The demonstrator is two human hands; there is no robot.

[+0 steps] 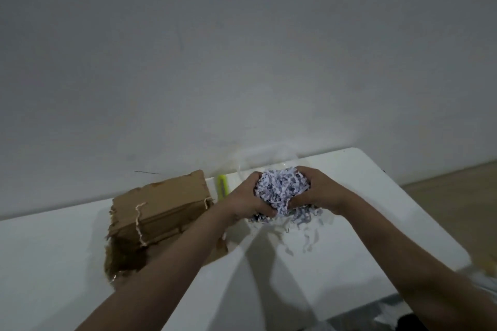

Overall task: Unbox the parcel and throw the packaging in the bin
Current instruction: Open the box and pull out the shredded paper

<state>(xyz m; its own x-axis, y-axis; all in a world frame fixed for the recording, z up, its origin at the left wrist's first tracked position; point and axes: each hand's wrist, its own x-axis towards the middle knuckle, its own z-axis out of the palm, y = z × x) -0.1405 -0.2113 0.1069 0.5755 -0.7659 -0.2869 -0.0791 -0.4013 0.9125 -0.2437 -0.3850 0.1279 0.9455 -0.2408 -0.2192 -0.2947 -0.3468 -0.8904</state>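
Note:
A wad of white and blue shredded paper filling [279,189] is squeezed between my left hand [247,200] and my right hand [314,191], held just above the white table [363,223]. Loose strips hang down from the wad and a few lie on the tabletop beneath it. The brown cardboard box [158,207] lies to the left of my hands with torn edges, a flap spread towards me and a pale strip of tape or string across it. My left forearm crosses over its right corner.
A yellow-green utility knife [222,186] lies between the box and my hands, near the table's far edge. A faint clear plastic item [265,160] stands behind the paper against the grey wall. Wooden floor shows beyond the table's right corner [443,188].

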